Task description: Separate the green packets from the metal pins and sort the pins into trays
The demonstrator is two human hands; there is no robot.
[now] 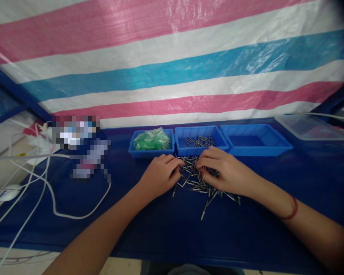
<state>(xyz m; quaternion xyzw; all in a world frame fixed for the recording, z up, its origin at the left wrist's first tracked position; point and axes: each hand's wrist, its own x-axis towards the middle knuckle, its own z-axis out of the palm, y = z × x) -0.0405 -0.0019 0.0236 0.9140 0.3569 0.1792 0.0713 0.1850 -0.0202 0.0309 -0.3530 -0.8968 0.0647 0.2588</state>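
A heap of silver pop rivets [199,187] lies loose on the dark blue table, just in front of the blue bins. At the heap's left edge is my left hand [162,172], its fingers bent and the thumb near the index finger; whatever sits at the fingertips is too small to make out. My right hand [226,170] reaches over the heap's right side. Its fingers curl down with thumb and index close together among the rivets, and part of the heap is hidden beneath. More rivets lie in the middle blue bin [222,144] behind the hands.
The left blue bin [145,153] holds green packets in clear plastic. On the right stands another blue bin [263,151], with a clear plastic lid [306,130] beyond it. White cables [74,217] trail over the table's left side. A striped sheet [172,80] hangs behind.
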